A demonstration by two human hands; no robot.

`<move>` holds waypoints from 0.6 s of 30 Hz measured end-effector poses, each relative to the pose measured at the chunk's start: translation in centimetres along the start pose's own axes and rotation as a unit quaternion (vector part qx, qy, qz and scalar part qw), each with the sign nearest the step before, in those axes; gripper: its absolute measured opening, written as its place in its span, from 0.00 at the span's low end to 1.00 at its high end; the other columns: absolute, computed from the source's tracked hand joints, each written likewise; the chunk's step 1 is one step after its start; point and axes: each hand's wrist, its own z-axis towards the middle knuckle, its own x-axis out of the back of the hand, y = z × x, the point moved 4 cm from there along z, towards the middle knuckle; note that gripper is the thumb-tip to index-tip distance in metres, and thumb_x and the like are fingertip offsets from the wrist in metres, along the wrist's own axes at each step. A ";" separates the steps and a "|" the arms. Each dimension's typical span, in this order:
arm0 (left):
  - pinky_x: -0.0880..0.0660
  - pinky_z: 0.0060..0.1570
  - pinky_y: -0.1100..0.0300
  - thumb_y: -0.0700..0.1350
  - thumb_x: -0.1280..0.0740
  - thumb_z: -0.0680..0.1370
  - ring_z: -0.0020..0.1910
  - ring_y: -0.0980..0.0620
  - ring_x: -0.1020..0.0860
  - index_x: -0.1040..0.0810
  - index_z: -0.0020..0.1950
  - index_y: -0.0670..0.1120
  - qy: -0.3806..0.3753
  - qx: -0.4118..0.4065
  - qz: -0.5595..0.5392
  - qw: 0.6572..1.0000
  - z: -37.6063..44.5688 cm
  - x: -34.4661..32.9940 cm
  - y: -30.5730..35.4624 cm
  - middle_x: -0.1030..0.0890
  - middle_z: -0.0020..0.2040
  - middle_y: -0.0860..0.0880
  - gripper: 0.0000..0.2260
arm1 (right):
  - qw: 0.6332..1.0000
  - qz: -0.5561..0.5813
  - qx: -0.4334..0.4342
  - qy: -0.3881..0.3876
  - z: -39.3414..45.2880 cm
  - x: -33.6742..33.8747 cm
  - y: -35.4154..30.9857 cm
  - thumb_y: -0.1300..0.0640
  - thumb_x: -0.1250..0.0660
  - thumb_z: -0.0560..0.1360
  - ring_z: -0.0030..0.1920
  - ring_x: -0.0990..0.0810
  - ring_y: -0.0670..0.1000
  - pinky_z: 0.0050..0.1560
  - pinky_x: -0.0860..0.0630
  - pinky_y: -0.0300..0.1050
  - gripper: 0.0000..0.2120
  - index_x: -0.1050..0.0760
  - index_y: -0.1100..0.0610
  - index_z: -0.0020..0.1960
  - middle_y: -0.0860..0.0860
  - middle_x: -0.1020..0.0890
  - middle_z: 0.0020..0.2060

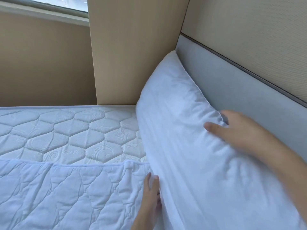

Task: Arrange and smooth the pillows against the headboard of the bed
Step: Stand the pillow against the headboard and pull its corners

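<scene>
A white pillow (pixel 179 123) stands on its long edge on the bed, leaning against the grey padded headboard (pixel 235 87). My right hand (pixel 235 131) lies on the pillow's upper edge near the headboard, thumb on the front face and fingers over the top. My left hand (pixel 150 195) rests flat at the pillow's lower front edge, fingers straight, where the pillow meets the quilt. Only this one pillow is in view.
A white quilted cover (pixel 66 193) lies over the near part of the mattress (pixel 66 130), whose hexagon-stitched top shows beyond it. A beige wall panel (pixel 132 55) rises at the bed's far corner. A window (pixel 49 4) sits high at the left.
</scene>
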 end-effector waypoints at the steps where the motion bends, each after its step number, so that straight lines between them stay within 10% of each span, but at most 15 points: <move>1: 0.18 0.51 0.52 0.64 0.31 0.72 0.56 0.52 0.16 0.30 0.68 0.62 -0.036 -0.013 0.071 0.997 -0.8 1.8 0.0 0.18 0.63 0.54 0.26 | 1.000 0.019 0.002 -0.008 2.3 -0.7 -0.6 0.30 0.35 0.69 0.57 0.20 0.55 0.59 0.24 0.51 0.32 0.24 0.54 0.59 0.51 0.18 0.57; 6: 0.20 0.51 0.64 0.70 0.20 0.48 0.68 0.42 0.24 0.35 0.77 0.44 -0.077 -0.034 0.054 0.995 1.5 -2.6 2.4 0.25 0.71 0.40 0.63 | 0.955 0.285 -0.078 -0.020 8.4 -5.4 -1.2 0.58 0.25 0.73 0.33 0.21 0.51 0.32 0.26 0.37 0.11 0.20 0.65 0.49 0.57 0.18 0.40; 10: 0.20 0.57 0.43 0.60 0.25 0.71 0.56 0.47 0.16 0.23 0.65 0.58 -0.093 -0.063 0.106 0.988 3.6 -3.4 6.2 0.15 0.58 0.51 0.24 | 0.922 0.361 -0.096 0.095 8.7 -2.0 0.5 0.62 0.25 0.71 0.16 0.28 0.39 0.17 0.34 0.29 0.10 0.23 0.58 0.33 0.43 0.24 0.16; 18: 0.24 0.63 0.47 0.64 0.31 0.73 0.60 0.51 0.18 0.25 0.67 0.62 -0.106 -0.033 0.197 0.974 5.1 -4.4 7.7 0.18 0.62 0.56 0.22 | 0.942 0.307 -0.064 0.118 12.1 -2.6 -1.3 0.60 0.27 0.74 0.27 0.30 0.43 0.17 0.38 0.27 0.09 0.19 0.67 0.46 0.49 0.23 0.34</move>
